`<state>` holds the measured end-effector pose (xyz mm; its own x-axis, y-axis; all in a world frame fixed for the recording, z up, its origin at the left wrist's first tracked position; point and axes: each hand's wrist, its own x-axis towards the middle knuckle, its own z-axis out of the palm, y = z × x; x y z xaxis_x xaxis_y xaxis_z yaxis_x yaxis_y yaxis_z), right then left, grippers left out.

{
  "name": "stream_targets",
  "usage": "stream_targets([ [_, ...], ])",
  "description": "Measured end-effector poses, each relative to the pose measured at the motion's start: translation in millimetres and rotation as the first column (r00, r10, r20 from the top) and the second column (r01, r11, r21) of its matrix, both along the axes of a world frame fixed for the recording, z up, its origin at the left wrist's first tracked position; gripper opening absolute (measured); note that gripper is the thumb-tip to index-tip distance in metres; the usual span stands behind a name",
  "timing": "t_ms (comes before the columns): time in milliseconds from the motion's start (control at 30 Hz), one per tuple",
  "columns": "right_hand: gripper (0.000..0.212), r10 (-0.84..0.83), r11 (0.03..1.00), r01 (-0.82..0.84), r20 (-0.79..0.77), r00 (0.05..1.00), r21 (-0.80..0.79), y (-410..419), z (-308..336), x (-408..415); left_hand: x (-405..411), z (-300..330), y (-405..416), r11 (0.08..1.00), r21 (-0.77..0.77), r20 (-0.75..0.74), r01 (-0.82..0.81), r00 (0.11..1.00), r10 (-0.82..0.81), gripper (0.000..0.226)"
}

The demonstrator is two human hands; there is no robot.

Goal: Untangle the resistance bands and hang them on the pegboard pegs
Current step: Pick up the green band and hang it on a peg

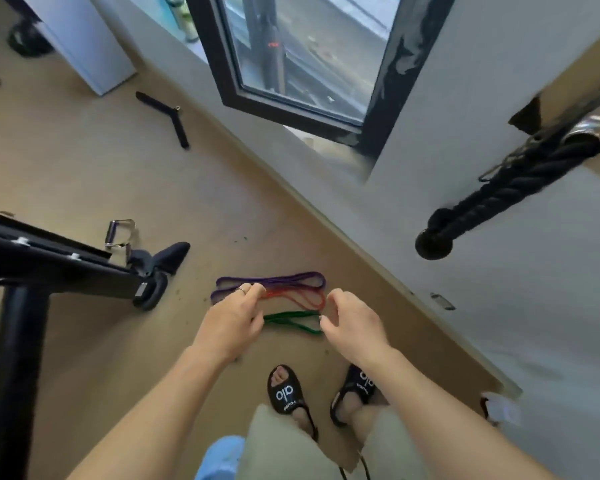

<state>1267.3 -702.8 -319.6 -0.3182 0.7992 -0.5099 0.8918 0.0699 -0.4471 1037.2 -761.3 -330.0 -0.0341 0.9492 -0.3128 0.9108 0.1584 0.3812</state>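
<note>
On the tan floor (84, 174) at far left sits a black machine frame (49, 258), with a metal cable handle (118, 232) lying just beside it. Right of that, in front of the person's sandals (286, 393), lie the three bands: purple band (291, 278) farthest out, red band (302, 296) in the middle, green band (291, 320) nearest the feet. Each is folded into a flat loop; purple and red overlap at their left ends, green lies apart.

Step, as I read it: sorting on the floor, hanging not yet begun. No pegboard visible; a black rope (499, 192) hangs from the grey wall (499, 81) at right.

Left hand (232, 320): fingers curled down over the left ends of the red and purple loops. Whether it actually pinches them I cannot tell; fingertips are hidden behind the hand.

Right hand (354, 323): fingers loosely curled and apart, tips just at the right end of the green band, nothing clearly clamped.

Next move probably calls for lifting one band free of the overlap, checking for twists, then finding the pegs.
</note>
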Motion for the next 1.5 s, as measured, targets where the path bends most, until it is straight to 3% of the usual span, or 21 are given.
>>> stream_targets([
  [233,0.078,0.335,0.942,-0.327,0.129,0.933,-0.080,15.9,-214.4,-60.1,-51.1,-210.7,-11.4,0.968,-0.244,-0.214,-0.063,0.977,0.010,0.060],
  [367,0.092,0.459,0.888,-0.441,0.172,0.872,-0.131,21.2,-370.7,-81.7,-64.8,-361.6,-5.2,0.937,-0.349,-0.221,-0.010,0.973,-0.071,0.075],
  [567,0.106,0.604,0.795,-0.596,0.238,0.761,-0.113,8.8,-586.8,-103.9,-79.5,-567.9,6.1,0.919,-0.366,-0.235,0.147,0.941,-0.244,0.080],
  [700,0.098,0.640,0.753,-0.654,0.311,0.703,-0.071,2.3,-673.9,-111.3,-75.3,-659.7,1.8,0.874,-0.421,-0.218,0.241,0.909,-0.356,0.085],
  [833,0.051,0.610,0.745,-0.665,0.355,0.709,0.049,2.3,-712.2,-109.7,-61.8,-705.4,-5.9,0.898,-0.315,-0.332,0.308,0.850,-0.409,0.062],
  [933,0.034,0.594,0.765,-0.638,0.285,0.752,0.088,4.9,-708.4,-105.4,-54.7,-707.7,-3.6,0.923,-0.220,-0.335,0.316,0.864,-0.375,0.054],
  [1100,0.041,0.535,0.836,-0.547,0.150,0.831,0.048,17.1,-648.2,-94.2,-48.8,-634.9,9.5,0.870,-0.367,-0.164,0.330,0.897,-0.409,0.039],
  [1200,0.043,0.429,0.902,-0.432,0.105,0.897,0.008,20.4,-575.5,-86.4,-43.8,-557.4,20.9,0.852,-0.409,-0.145,0.327,0.898,-0.415,0.048],
  [1333,0.047,0.225,0.974,-0.224,0.013,0.974,-0.033,28.4,-452.7,-70.7,-40.3,-437.7,32.7,0.894,-0.347,-0.075,0.282,0.942,-0.326,0.042],
  [1500,0.019,0.082,0.995,-0.077,-0.096,0.992,0.056,46.3,-282.8,-32.2,-16.9,-267.9,53.0,0.948,-0.204,0.091,0.242,0.969,-0.228,0.054],
])
